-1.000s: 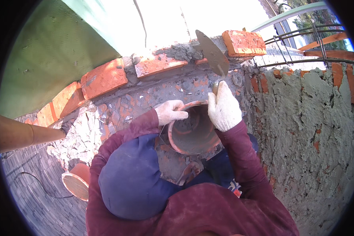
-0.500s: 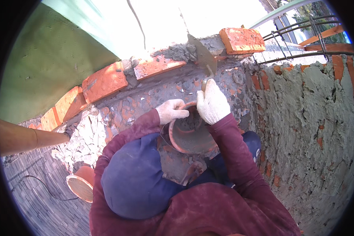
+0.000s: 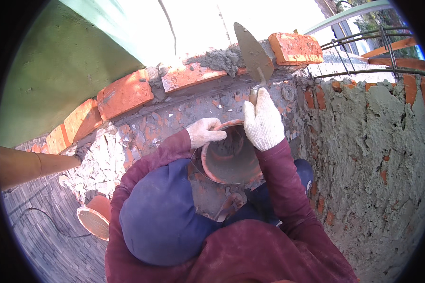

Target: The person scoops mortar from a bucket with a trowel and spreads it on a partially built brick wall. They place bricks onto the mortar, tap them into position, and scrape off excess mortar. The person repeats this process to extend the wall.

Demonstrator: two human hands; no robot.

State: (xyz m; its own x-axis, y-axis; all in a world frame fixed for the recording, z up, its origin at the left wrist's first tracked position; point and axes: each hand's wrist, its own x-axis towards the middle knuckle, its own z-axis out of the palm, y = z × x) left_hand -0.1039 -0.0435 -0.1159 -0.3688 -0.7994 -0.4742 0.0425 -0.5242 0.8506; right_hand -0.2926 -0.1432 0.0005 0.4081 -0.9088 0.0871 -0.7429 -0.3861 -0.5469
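Note:
My gloved left hand (image 3: pixel 204 132) grips the rim of a mortar-smeared orange bucket (image 3: pixel 226 162), which has a thin wire handle and sits below both hands in front of my knees. My gloved right hand (image 3: pixel 263 122) is closed round the handle of a pointed trowel (image 3: pixel 252 49), just above the bucket's right side, blade pointing up over the brick course. Bricks (image 3: pixel 124 94) with grey mortar (image 3: pixel 215 61) between and on them run along the ledge beyond. One brick (image 3: pixel 295 48) sits higher, right of the blade.
A rough mortar-covered wall (image 3: pixel 368 155) stands to my right, topped by bent rebar (image 3: pixel 363 42). At left are a green sheet surface (image 3: pixel 56 66), a round tan post or pipe (image 3: pixel 38 165), rubble (image 3: pixel 104 167), another orange bucket (image 3: pixel 92 219) and a cable (image 3: pixel 42 217).
The trowel in my right hand dipped slightly left half a second ago and has since risen and shifted back right. My left hand stays on the bucket rim.

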